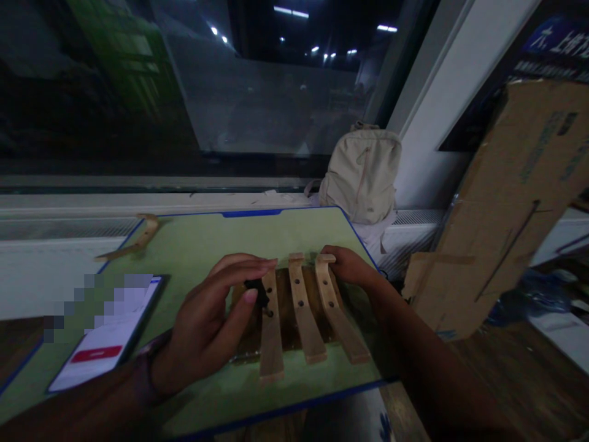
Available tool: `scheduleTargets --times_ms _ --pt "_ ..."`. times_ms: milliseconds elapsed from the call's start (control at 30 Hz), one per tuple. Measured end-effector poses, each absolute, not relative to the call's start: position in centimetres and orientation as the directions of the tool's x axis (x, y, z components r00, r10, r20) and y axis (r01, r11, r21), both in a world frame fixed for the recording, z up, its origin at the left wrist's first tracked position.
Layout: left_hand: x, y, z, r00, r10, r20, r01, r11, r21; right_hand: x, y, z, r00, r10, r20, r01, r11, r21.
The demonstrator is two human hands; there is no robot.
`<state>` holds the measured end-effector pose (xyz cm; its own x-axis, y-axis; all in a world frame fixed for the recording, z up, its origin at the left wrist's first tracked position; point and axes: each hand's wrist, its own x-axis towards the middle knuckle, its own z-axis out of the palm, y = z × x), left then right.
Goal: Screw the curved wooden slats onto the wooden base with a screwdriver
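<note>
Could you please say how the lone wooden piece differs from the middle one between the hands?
The lone piece slants out past the green tabletop, while the middle piece runs toward the camera. The lone piece lies apart, whereas the middle piece lies in a row on a brown slab. Both are wooden, with a bent end.

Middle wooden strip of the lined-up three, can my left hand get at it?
Likely yes: the middle wooden strip lies nearby, its top uncovered, though your left hand holds a black object.
</note>
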<state>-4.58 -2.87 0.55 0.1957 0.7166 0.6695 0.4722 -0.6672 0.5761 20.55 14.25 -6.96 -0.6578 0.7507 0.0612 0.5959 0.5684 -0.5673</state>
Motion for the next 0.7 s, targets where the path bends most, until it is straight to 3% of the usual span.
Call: scheduleTargets --times_ms 233,433,600,700 --pt "-4.92 -2.92 0.87 0.139 0.667 0.732 0.662 -0.612 0.432 20.58 14.18 -6.81 -0.666 0.743 0.061 0.595 0.579 -0.558" --pt "-4.58 -2.82 0.57 0.149 0.7 0.698 0.55 -0.646 0.53 20.57 14.29 -6.94 -0.66 0.748 0.063 0.607 0.581 -0.542" --pt "-4.69 -2.51 0.58 0.112 0.678 0.726 0.584 -0.636 0.504 20.53 14.4 -7.13 -0.654 0.753 0.073 0.615 0.586 -0.528" --pt "-4.64 -2.51 0.59 0.108 0.733 0.672 0.55 -0.607 0.574 20.54 14.46 -7.14 -0.655 0.752 0.074 0.615 0.587 -0.527"
